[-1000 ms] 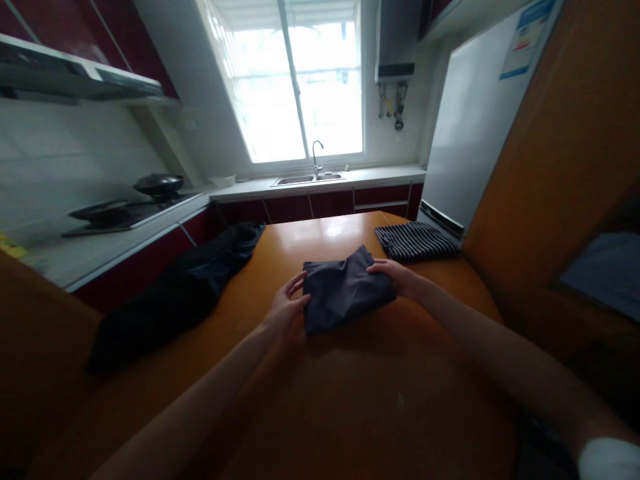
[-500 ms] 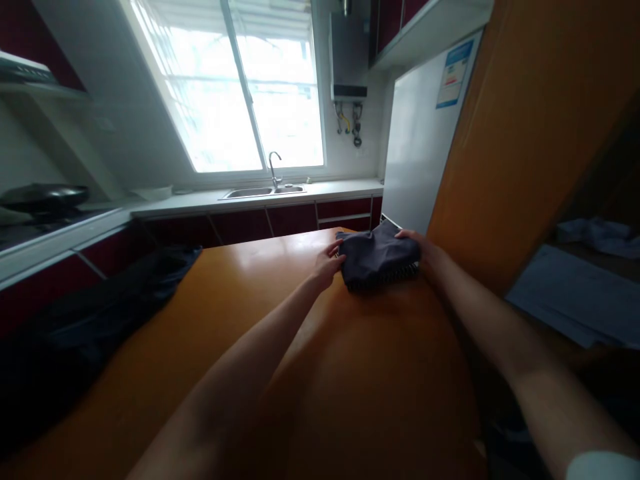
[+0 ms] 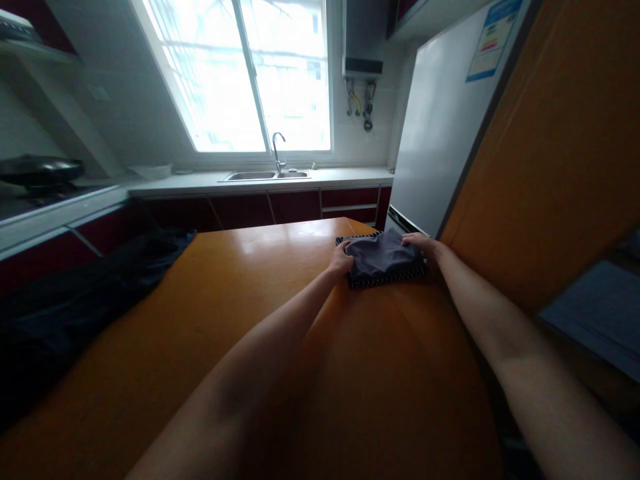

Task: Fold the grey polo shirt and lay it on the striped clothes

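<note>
A folded dark grey garment [image 3: 377, 255] lies near the far right end of the orange-brown wooden table [image 3: 240, 293]. Beneath it, a black cloth with a white pattern [image 3: 387, 277] shows along the front and back edges. My left hand [image 3: 342, 259] grips the left side of the grey garment, thumb on top and fingers partly hidden. At the opposite side, my right hand [image 3: 421, 243] is closed on the garment's right edge, with its fingertips on the upper face.
Dark clothing [image 3: 100, 293] lies along the table's left side. A white fridge [image 3: 440, 127] and a wooden panel [image 3: 540, 167] stand to the right. Behind are a counter with a sink [image 3: 250, 176] and, leftward, a wok [image 3: 40, 170] on the stove.
The grey garment now lies flatter over the patterned cloth, more of which shows at the back and front. Both hands stay at its sides. The camera view has tilted slightly downward.
</note>
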Available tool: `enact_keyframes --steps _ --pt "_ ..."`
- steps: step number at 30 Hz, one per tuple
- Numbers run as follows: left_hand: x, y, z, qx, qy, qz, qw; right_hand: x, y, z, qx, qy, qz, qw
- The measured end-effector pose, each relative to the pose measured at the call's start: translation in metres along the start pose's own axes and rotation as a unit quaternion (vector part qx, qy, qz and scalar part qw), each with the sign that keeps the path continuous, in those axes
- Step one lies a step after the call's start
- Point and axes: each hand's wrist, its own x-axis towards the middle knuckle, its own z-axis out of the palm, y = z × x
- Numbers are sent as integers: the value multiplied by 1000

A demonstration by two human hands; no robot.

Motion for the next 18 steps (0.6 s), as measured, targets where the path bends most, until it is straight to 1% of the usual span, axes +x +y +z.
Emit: enact_keyframes --steps 1,2,3,4,5,6,7,8,9,10,11,12,14,15,18 --pt "-1 0 -1 23 13 -5 1000 2 2 -1 -27 13 11 999" --pt "-3 1 0 51 23 3 998 5 3 -2 -57 29 21 998" --pt "-6 3 1 94 27 29 995 8 2 -1 -80 49 28 995" --pt "-9 6 3 149 21 69 986 10 0 2 -105 74 23 991" --pt "-14 8 6 207 4 117 971 12 -4 8 -140 100 1 985" --pt "-20 10 11 262 -21 163 951 13 -8 15 -186 121 -41 974" --pt "-27 12 15 307 -50 200 929 14 -12 25 -241 131 -97 957" --pt "-34 13 20 337 -75 222 912 14 -15 37 -302 127 -156 932" --pt "-41 12 25 359 -93 235 899 14 -17 48 -355 109 -200 907" --pt "-48 11 29 374 -103 244 889 14 -16 59 -397 82 -216 888" --pt "-55 8 32 384 -107 252 882 15 -14 68 -423 52 -204 882" --pt "-61 5 34 389 -106 261 877 16 -10 75 -438 29 -173 882" --pt "-72 -2 35 388 -101 271 875 19 0 79 -445 13 -101 890" --pt "-76 -5 34 384 -98 272 877 22 5 76 -441 19 -77 894" --pt "-90 -13 28 364 -98 269 886 29 18 61 -423 62 -39 903"
